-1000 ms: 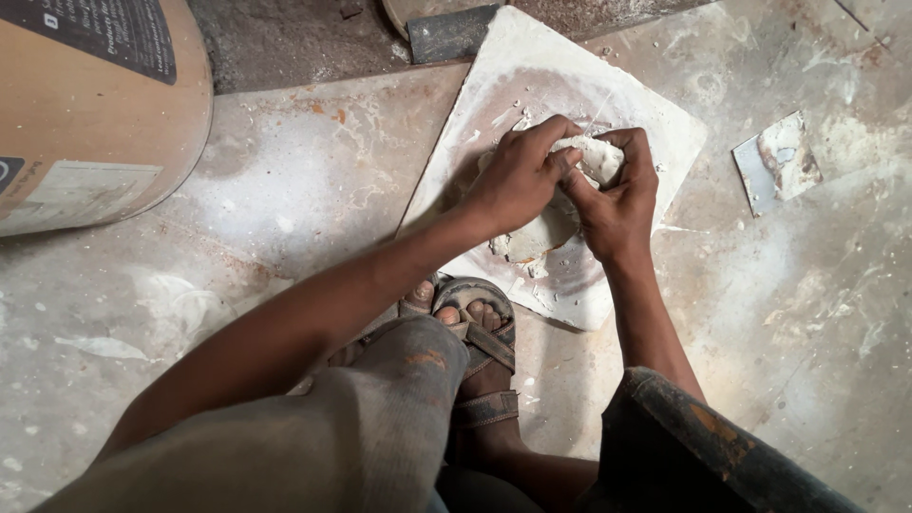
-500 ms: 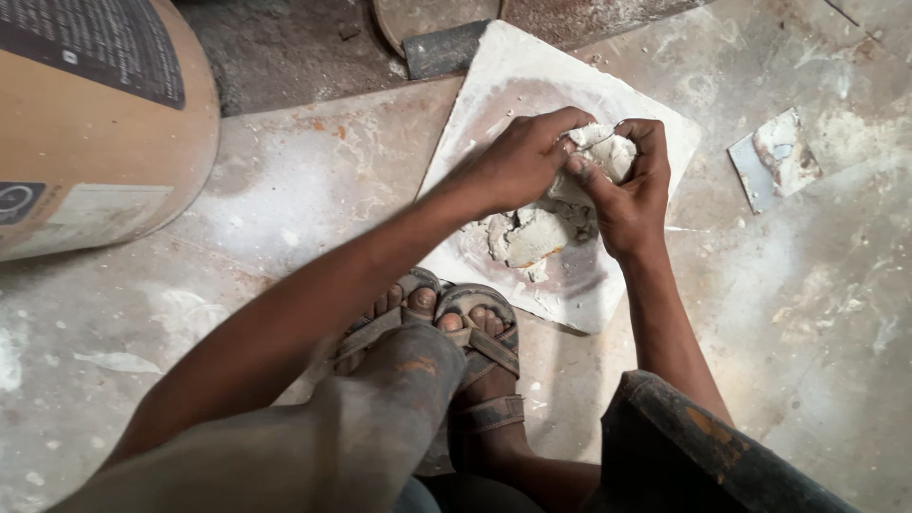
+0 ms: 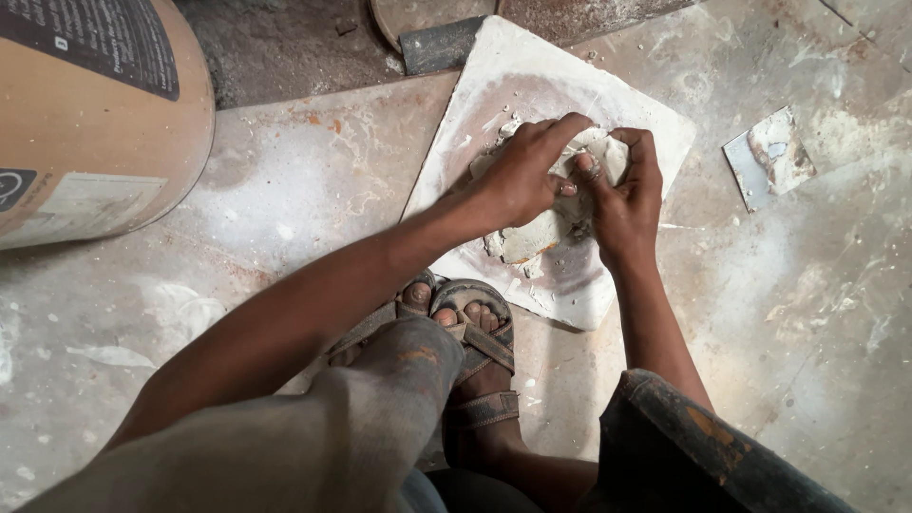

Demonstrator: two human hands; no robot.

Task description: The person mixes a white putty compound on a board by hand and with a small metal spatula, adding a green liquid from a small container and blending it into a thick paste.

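A pale grey lump of clay-like putty (image 3: 532, 237) lies on a white square slab (image 3: 494, 104) on the floor. My left hand (image 3: 518, 176) presses down on the lump's top with bent fingers. My right hand (image 3: 622, 195) grips the lump's far right end, thumb against the left hand's fingertips. Both hands are dusted with the pale material, and part of the lump is hidden under them.
A large brown cardboard drum (image 3: 90, 119) lies at the left. A flat metal scraper blade (image 3: 769, 157) rests on the dusty floor at the right. A dark metal tool (image 3: 437, 43) sits behind the slab. My sandalled feet (image 3: 470, 332) stand at the slab's near edge.
Both hands have shifted slightly up and to the right on the lump, squeezing its far end. More of the lump's near part shows now.
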